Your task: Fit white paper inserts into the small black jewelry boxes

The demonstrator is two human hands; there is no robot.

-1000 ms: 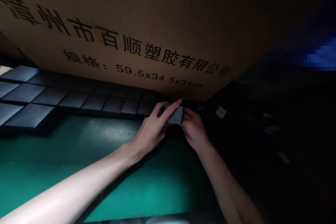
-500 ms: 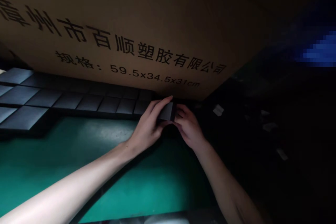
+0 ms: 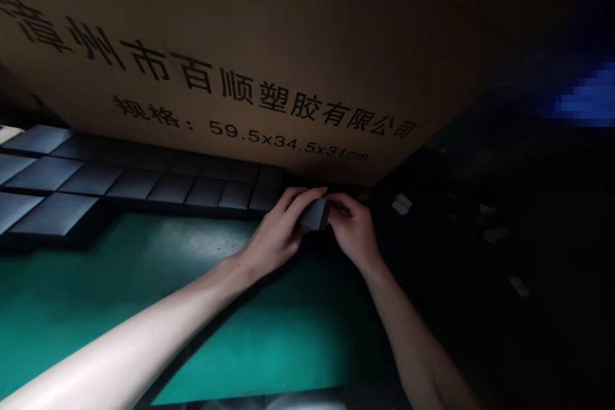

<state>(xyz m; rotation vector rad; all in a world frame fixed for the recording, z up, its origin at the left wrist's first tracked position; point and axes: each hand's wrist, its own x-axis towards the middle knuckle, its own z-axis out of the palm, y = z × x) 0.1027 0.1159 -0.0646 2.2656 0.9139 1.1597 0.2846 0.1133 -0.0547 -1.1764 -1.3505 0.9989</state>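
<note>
A small dark grey box [image 3: 314, 214] is gripped by my left hand [image 3: 283, 224], its fingers over the top and the thumb beneath. My right hand [image 3: 353, 227] is at the box's right side, fingers bent in against its dark end; the fingertips are partly hidden, so what they pinch cannot be made out. Rows of similar dark boxes [image 3: 127, 184] lie to the left, along the far edge of the green table surface [image 3: 259, 339].
Behind the boxes stands a large cardboard carton [image 3: 269, 32] with black printed characters. Small pale pieces [image 3: 401, 204] lie in the dark area at the right. A blue patch [image 3: 589, 99] shows at the upper right.
Both hands and the box appear slightly lower and further right. The right fingers have shifted upward along the end of the box. The carton's print has also moved a little right in view.
</note>
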